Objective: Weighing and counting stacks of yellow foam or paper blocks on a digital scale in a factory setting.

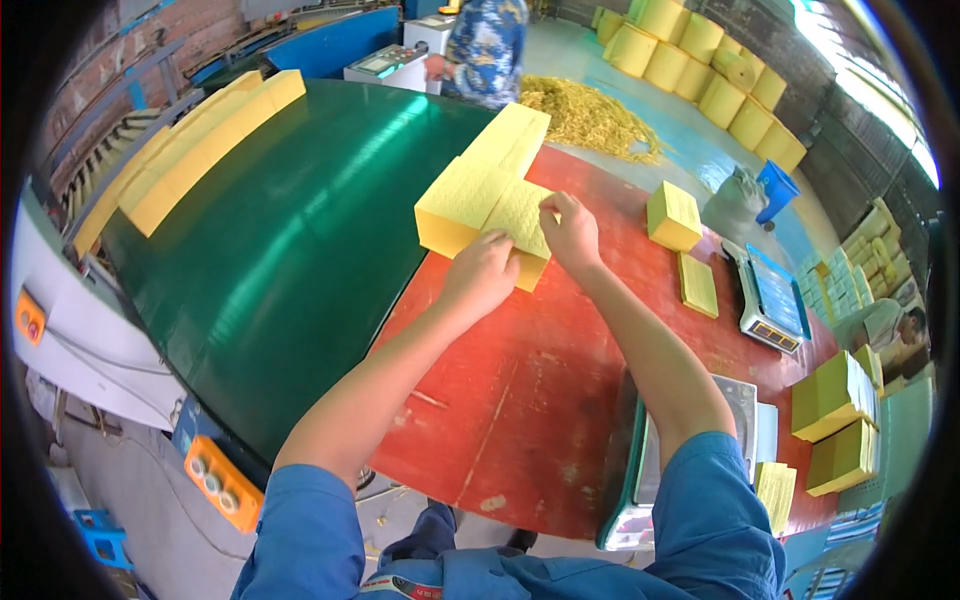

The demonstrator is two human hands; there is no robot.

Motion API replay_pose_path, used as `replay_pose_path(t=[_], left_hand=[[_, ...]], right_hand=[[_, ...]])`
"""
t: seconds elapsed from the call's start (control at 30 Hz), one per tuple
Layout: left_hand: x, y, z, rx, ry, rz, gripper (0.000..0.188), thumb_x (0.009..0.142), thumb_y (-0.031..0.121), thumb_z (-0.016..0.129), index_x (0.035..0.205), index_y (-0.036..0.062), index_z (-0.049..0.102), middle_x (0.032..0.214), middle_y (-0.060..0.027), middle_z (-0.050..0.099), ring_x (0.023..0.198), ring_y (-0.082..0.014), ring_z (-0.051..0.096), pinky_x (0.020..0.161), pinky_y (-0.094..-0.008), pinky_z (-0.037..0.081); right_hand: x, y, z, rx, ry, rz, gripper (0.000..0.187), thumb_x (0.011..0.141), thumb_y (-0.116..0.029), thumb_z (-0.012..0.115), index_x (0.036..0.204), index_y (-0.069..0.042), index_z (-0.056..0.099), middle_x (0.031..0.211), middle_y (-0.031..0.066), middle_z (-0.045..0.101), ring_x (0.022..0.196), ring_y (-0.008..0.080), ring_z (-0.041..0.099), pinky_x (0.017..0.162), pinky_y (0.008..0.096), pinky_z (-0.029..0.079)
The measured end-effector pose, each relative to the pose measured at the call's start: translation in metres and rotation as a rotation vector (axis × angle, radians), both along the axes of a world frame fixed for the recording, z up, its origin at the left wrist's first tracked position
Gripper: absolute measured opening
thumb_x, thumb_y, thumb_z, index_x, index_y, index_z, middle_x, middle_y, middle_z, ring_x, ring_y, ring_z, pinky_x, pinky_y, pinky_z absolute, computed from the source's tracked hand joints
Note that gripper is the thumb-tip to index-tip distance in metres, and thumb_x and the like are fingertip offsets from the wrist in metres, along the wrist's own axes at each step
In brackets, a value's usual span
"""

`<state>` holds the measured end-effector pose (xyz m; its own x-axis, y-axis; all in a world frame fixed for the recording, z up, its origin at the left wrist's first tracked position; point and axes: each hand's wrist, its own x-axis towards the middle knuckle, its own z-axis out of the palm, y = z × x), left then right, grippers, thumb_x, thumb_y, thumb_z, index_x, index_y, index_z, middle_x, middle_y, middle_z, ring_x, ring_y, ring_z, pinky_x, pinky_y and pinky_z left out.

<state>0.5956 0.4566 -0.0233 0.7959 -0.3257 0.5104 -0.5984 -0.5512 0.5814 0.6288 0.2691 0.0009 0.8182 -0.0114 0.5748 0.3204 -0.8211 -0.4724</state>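
A stack of yellow textured paper (521,213) lies on the red tabletop beside the green belt. My left hand (487,268) is closed at its near left edge, fingers curled in. At its right edge, my right hand (572,232) is closed too, thumb and fingertips pinched together against the paper. My fingers partly cover the stack's top and near side. Pressed against its left side is another yellow paper block (450,218). A longer yellow block (508,140) extends behind them, toward the far end of the table.
Long yellow paper rows (215,140) lie across the green belt (290,230). On the red table (500,400) are small yellow stacks (675,215), a blue-topped scale (770,295) and another scale (635,480). A person in camouflage (487,50) stands beyond, near a shredded-paper heap (590,115).
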Motion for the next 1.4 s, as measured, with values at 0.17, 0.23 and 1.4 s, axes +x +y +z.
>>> replay_pose_path(t=[0.17, 0.23, 1.4], left_hand=[[0.055, -0.016, -0.018, 0.219, -0.351, -0.08, 0.025, 0.088, 0.019, 0.058, 0.096, -0.0044, 0.063, 0.105, -0.0218, 0.064, 0.106, -0.0367, 0.059, 0.095, -0.0471, 0.044], [0.055, -0.022, -0.025, 0.282, -0.381, -0.068, 0.025, 0.088, 0.019, 0.058, 0.096, -0.0045, 0.063, 0.104, -0.022, 0.064, 0.106, -0.0364, 0.058, 0.096, -0.0475, 0.043], [-0.316, 0.026, 0.01, 0.447, 0.144, 0.133, 0.05, 0.095, 0.03, 0.052, 0.138, 0.0055, 0.047, 0.147, -0.0208, 0.04, 0.119, -0.041, 0.052, 0.095, -0.0486, 0.048]], right_hand=[[0.067, 0.019, -0.02, -0.251, 0.19, -0.183, 0.034, 0.092, -0.028, 0.051, 0.119, -0.009, 0.059, 0.122, 0.0146, 0.062, 0.117, 0.0324, 0.056, 0.1, 0.0475, 0.042], [0.071, 0.015, -0.034, -0.328, 0.335, -0.233, 0.046, 0.095, -0.038, 0.041, 0.13, -0.012, 0.052, 0.13, 0.0131, 0.059, 0.125, 0.0319, 0.051, 0.107, 0.0526, 0.034], [-0.499, 0.056, -0.107, 1.658, 0.945, 0.099, 0.023, 0.097, -0.011, 0.051, 0.116, -0.002, 0.061, 0.117, 0.0109, 0.061, 0.108, 0.0188, 0.059, 0.091, 0.0328, 0.046]])
